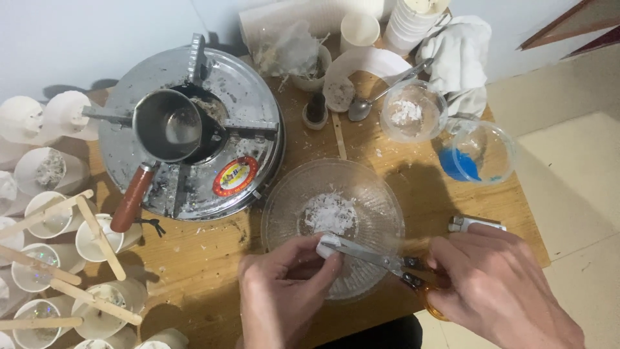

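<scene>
My left hand (284,291) pinches a small white chunk (326,247) over the near rim of a large clear glass bowl (284,194). In my right hand (500,287) are scissors (381,260) with orange handles, blades closing on the chunk. A pile of white shavings (330,213) lies in the bottom of the bowl. Both hands hover at the front edge of the wooden table (206,258).
A round metal stove (252,97) carries a small metal pot (166,125) with a brown handle. Paper cups with wooden sticks (97,236) crowd the left side. Behind stand a small glass bowl of white bits (412,111), a glass bowl with blue material (476,152), a spoon (368,103), a cloth (462,48) and a lighter (475,223).
</scene>
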